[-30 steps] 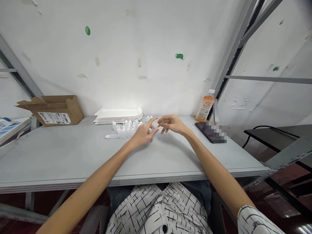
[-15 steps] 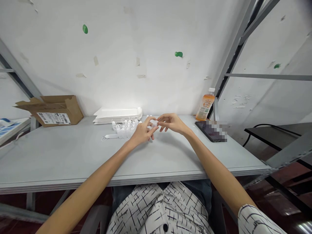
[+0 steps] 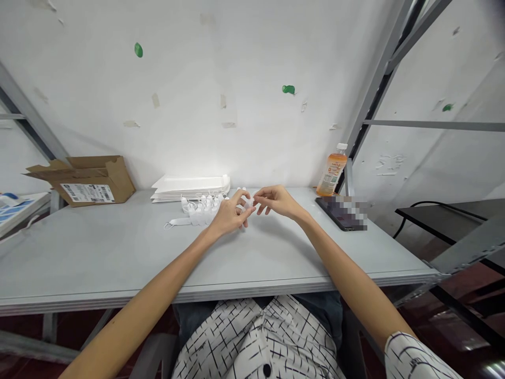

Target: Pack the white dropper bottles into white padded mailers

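Note:
My left hand [image 3: 232, 213] is raised over the table's middle, fingers curled round a small translucent white piece [image 3: 249, 201]. Close against it on the right, my right hand [image 3: 276, 201] has thumb and forefinger pinched at the same piece; its other fingers are bent. Just left of my left hand lies a cluster of small white bottle-like pieces [image 3: 203, 208] with thin loops. A flat white strip [image 3: 179, 221] with a loop sticks out from the cluster. What the right fingertips grip is too small to make out.
White flat sheets or envelopes [image 3: 189, 187] are stacked by the wall. An open cardboard box [image 3: 94, 181] stands at the left. At the right are an orange drink bottle [image 3: 332, 171] and a dark phone [image 3: 339, 212]. Metal frame posts rise at both sides.
The fingers of both hands have shifted slightly around the small white piece. The cluster, box, bottle and phone lie as before.

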The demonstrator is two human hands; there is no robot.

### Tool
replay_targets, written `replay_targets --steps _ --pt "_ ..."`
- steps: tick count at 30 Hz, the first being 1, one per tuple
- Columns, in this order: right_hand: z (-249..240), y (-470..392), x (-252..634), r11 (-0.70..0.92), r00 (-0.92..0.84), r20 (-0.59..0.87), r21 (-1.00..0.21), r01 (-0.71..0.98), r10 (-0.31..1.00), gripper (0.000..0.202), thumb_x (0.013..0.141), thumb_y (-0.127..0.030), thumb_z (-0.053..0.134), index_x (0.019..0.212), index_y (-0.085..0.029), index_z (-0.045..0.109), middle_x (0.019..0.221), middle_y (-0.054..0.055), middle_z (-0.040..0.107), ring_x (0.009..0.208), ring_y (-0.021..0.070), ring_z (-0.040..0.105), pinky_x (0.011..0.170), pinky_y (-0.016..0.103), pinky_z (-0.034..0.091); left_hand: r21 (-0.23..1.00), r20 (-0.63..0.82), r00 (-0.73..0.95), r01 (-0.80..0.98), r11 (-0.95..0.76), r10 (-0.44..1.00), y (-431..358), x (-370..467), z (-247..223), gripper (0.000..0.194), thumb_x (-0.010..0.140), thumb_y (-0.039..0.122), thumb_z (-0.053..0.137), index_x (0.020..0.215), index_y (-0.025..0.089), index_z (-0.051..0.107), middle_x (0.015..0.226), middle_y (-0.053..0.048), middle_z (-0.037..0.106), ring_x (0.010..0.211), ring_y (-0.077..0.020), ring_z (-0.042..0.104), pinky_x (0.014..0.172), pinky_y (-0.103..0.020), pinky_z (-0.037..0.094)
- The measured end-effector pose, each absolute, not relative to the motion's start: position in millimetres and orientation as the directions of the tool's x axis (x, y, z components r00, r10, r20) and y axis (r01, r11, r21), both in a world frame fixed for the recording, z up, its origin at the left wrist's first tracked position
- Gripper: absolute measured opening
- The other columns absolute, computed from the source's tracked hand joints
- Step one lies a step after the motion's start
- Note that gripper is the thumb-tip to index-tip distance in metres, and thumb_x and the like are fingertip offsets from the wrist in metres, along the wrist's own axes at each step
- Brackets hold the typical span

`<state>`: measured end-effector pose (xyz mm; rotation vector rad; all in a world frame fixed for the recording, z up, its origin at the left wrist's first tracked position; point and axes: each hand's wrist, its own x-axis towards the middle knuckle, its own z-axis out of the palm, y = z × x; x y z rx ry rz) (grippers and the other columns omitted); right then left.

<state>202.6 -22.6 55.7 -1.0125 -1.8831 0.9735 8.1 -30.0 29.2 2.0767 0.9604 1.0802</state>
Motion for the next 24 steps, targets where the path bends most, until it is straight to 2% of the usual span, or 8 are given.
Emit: replay_targets --steps 4,8,13,16,21,24 --pt "57 -25 201 0.374 -0.39 0.249 -0.882 0.286 0.887 0.018 0.086 -0.031 0.067 0.087 -0.014 0.07 0.085 0.009 0.074 0.067 0.0177 0.072 0.054 0.024 0.054 0.756 0.416 0.414 0.337 -0.561 0.81 -28 7 27 0.035 0.086 0.046 0.062 0.107 0.023 0.045 0.089 0.0 0.065 0.046 -0.0108 0.064 0.04 -0.019 0.045" --pt "55 -25 198 0.361 -0.394 0.249 -0.9 0.243 0.885 0.017 0.084 -0.031 0.067 0.089 -0.015 0.071 0.086 0.008 0.072 0.069 0.0167 0.071 0.054 0.023 0.054 0.741 0.423 0.431 0.342 -0.578 0.797 -25 5 24 0.028 0.087 0.039 0.061 0.104 0.023 0.044 0.083 0.002 0.063 0.047 -0.0111 0.063 0.04 -0.019 0.043" --pt "47 -22 192 0.311 -0.383 0.241 -0.942 0.13 0.892 0.018 0.078 -0.03 0.065 0.087 -0.017 0.073 0.089 0.006 0.069 0.072 0.0149 0.065 0.052 0.023 0.052 0.68 0.491 0.415 0.367 -0.635 0.766 -20 5 21 0.023 0.085 0.031 0.061 0.098 0.023 0.044 0.084 0.003 0.063 0.051 -0.0098 0.062 0.049 -0.021 0.044" --pt "44 -22 188 0.248 -0.349 0.213 -0.967 0.058 0.913 0.015 0.073 -0.028 0.064 0.081 -0.017 0.072 0.087 0.005 0.067 0.07 0.0144 0.061 0.049 0.023 0.05 0.684 0.492 0.425 0.352 -0.639 0.76 -18 5 19 0.023 0.086 0.032 0.061 0.098 0.022 0.044 0.089 0.002 0.061 0.052 -0.009 0.063 0.05 -0.02 0.045" --pt "43 -24 183 0.142 -0.293 0.14 -0.99 -0.015 0.946 0.012 0.069 -0.025 0.064 0.075 -0.018 0.071 0.085 0.006 0.067 0.071 0.0146 0.06 0.049 0.023 0.049 0.746 0.421 0.447 0.325 -0.582 0.789 -19 5 18 0.027 0.087 0.04 0.06 0.1 0.024 0.043 0.092 0.002 0.058 0.052 -0.0109 0.065 0.039 -0.018 0.041" --pt "43 -24 182 0.105 -0.293 0.11 -0.994 -0.034 0.95 0.012 0.068 -0.025 0.064 0.074 -0.017 0.07 0.085 0.006 0.068 0.072 0.0151 0.062 0.051 0.024 0.051 0.728 0.417 0.461 0.347 -0.592 0.783 -20 5 18 0.027 0.088 0.042 0.059 0.101 0.023 0.045 0.091 0.001 0.057 0.053 -0.0111 0.064 0.038 -0.017 0.041"
